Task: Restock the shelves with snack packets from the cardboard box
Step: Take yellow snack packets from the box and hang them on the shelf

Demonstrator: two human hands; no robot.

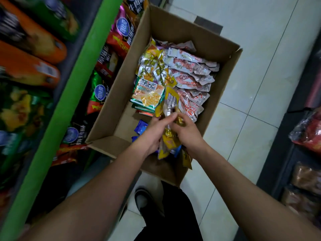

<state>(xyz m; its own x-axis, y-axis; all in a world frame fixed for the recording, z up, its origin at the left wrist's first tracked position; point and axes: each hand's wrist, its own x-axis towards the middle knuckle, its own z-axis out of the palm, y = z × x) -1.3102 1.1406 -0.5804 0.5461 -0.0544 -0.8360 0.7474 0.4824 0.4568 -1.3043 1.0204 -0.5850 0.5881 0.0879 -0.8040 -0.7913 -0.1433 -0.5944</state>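
Observation:
An open cardboard box (pixel 175 30) stands on the floor, filled with snack packets: red-and-white ones (pixel 191 79) on the right, yellow-and-silver ones (pixel 152 65) in the middle, a green-edged stack (pixel 147 96) on the left. My left hand (pixel 154 131) and my right hand (pixel 187 133) meet over the near end of the box. Both grip a bunch of yellow-and-silver snack packets (pixel 169 103), which stick up above my fingers and hang down below my palms. Blue packets (pixel 141 126) lie under my left hand.
A green-edged shelf (pixel 69 94) runs along the left, holding chip bags (pixel 107 66) and orange tubes (pixel 29 66). Dark shelving with wrapped goods (pixel 307 131) lines the right. Pale floor tiles (pixel 260 75) lie between. My shoe (pixel 144 200) is beneath the box's near edge.

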